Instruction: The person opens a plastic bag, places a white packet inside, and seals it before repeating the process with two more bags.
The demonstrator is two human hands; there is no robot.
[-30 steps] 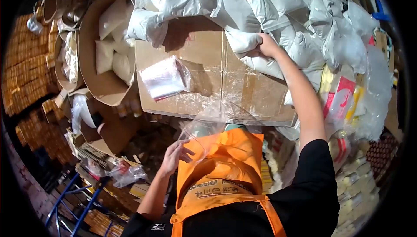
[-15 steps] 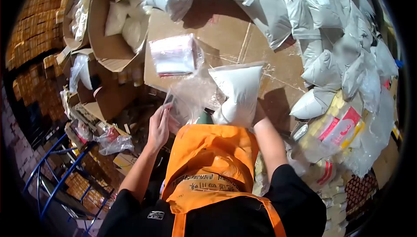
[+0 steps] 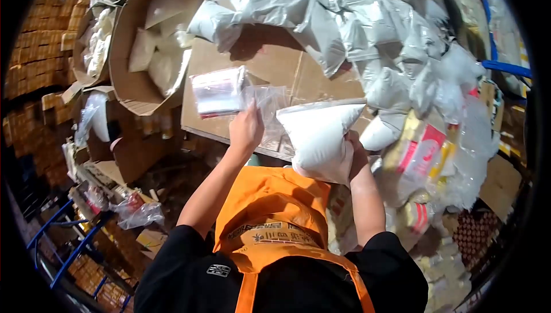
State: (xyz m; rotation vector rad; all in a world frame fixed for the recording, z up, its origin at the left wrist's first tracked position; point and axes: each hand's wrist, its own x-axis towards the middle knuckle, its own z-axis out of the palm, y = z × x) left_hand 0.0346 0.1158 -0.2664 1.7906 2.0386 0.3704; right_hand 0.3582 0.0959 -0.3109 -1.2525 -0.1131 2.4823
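My right hand [image 3: 356, 148] grips the right side of a plump clear bag of white powder [image 3: 321, 135], lifted in front of the orange apron and tilted. Its flat top edge points away from me. My left hand [image 3: 248, 128] is closed at the edge of a thin clear plastic bag [image 3: 272, 109], which looks flat over the cardboard; the fingertips are partly hidden. Just beyond that hand lies a stack of flat plastic bags [image 3: 219, 90] in a clear wrapper.
A cardboard-topped surface [image 3: 270, 52] is ringed by a pile of filled white bags [image 3: 367, 32] at the back and right. On the left stands a big round cardboard bin [image 3: 123, 66] with pale bags inside. Printed plastic packaging [image 3: 425, 149] lies at right, a blue metal frame [image 3: 72, 255] lower left.
The powder bag has risen and moved right in my right hand, which now shows at its side. My left hand has moved right and forward with the clear bag. The view has shifted slightly.
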